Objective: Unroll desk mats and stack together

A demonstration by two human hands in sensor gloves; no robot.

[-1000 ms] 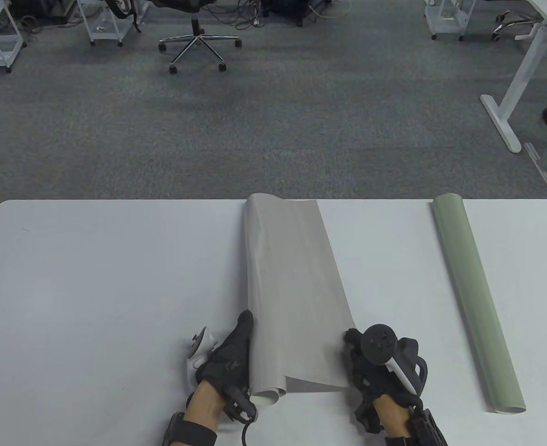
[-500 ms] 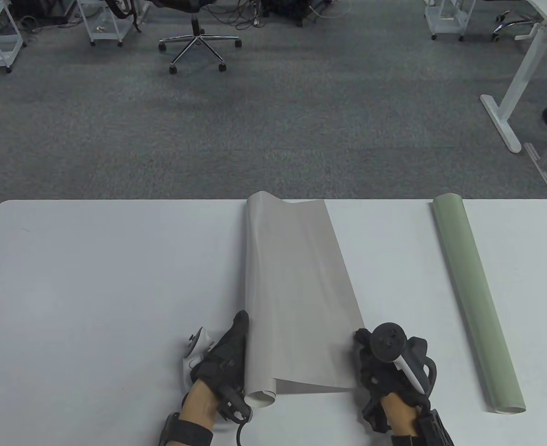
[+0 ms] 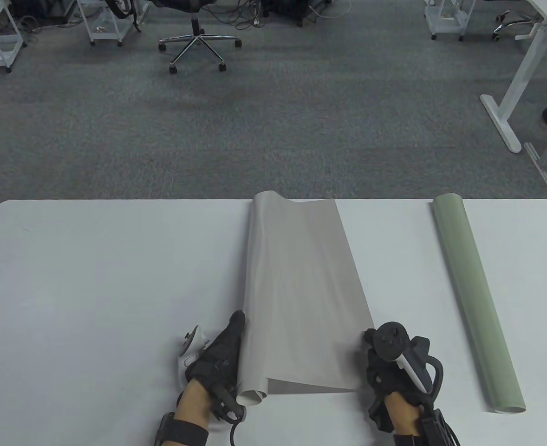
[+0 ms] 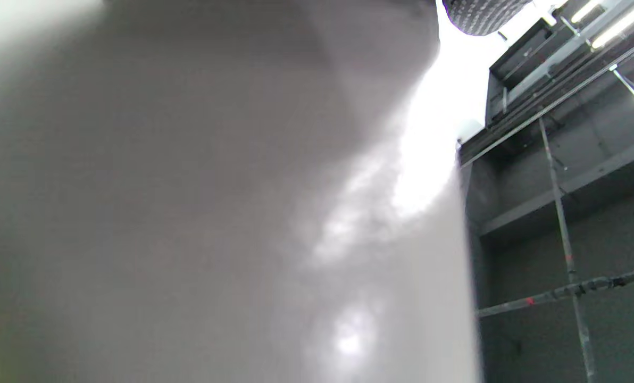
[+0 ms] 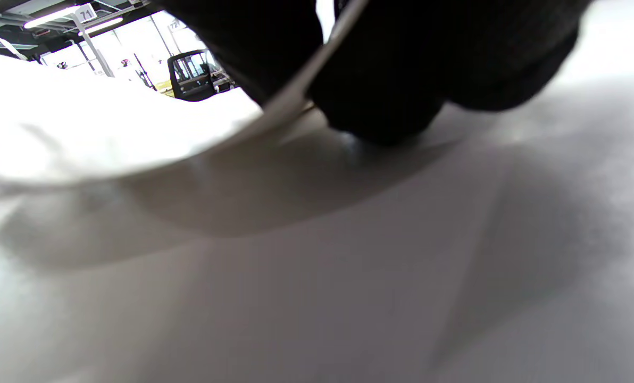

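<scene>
Table view shows wide bare table [image 3: 92, 288] on the left, good room for spreading. Next, the left hand [image 3: 218, 357] rests, fingers together, against the rolled part of the grey desk mat [image 3: 296, 297], which I judge barely half unrolled. At its free edge the right hand [image 3: 385, 367] pinches the sheet, as the right wrist view shows. Farthest right, well apart, the green desk mat [image 3: 475, 302] lies fully rolled, untouched. Both rolls reach the table's far edge; stacking remains.

Table view high, facing down; wrist views near grey mat [image 3: 296, 297].
</scene>
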